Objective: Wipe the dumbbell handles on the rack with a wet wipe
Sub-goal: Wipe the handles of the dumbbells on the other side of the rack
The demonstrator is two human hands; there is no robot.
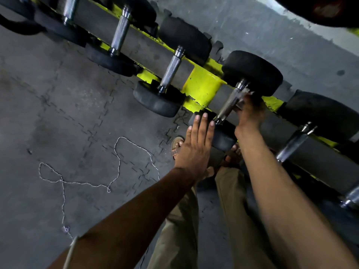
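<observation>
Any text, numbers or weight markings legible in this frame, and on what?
None can be read.
The black dumbbell heads show no weight numbers.
The yellow rack bears no label.
The reddish patch on the dark object at top right is too blurred to tell.

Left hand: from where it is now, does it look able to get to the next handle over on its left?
Probably yes. The left hand is flat with straight fingers and holds nothing. The next handle lies bare on the rack, with nothing in the space between them.
</observation>
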